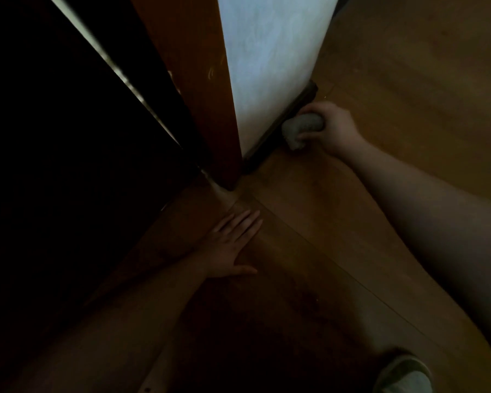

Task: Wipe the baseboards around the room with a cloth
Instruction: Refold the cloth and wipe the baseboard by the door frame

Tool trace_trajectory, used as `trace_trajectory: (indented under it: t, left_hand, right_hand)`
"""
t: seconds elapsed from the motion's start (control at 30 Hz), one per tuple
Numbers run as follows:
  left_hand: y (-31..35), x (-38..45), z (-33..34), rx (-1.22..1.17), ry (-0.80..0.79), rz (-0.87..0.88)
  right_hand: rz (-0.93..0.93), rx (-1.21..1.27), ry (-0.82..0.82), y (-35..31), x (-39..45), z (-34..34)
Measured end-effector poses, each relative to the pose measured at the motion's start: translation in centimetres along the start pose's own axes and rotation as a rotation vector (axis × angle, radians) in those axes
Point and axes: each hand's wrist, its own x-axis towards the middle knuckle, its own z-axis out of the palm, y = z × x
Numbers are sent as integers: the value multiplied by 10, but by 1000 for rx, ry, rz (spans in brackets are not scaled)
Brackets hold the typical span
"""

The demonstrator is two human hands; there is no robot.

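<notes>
the bunched grey cloth (302, 129) lay pressed against the dark baseboard (281, 129) at the foot of the white wall (267, 66), gripped by the curled fingers of the right hand (329, 129), while the left hand (233, 245) rested flat, fingers straight, on the wooden floor (338, 222) near the brown door frame (204, 95).

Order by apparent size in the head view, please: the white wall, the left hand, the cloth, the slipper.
1. white wall, the largest by far.
2. left hand and slipper: they look alike, and the frame edge cuts off the slipper, so I do not rank them.
3. cloth, bunched in the right hand, the smallest.
</notes>
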Motion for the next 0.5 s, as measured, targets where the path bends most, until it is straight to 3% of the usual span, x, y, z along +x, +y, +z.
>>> trace_trajectory:
  t: [0.2,0.3,0.43,0.5]
  left_hand:
    - [-1,0,1,9,-6,-1]
    - [-1,-1,2,-3,-19,-3]
    - [-2,0,3,-1,-20,3]
    - [0,0,1,3,-17,2]
  right_hand:
    - [134,-171,19,22,51,-53]
    - [225,-104,91,30,56,-49]
    - [406,194,376,34,40,-28]
    - [360,284,432,29,26,-22]
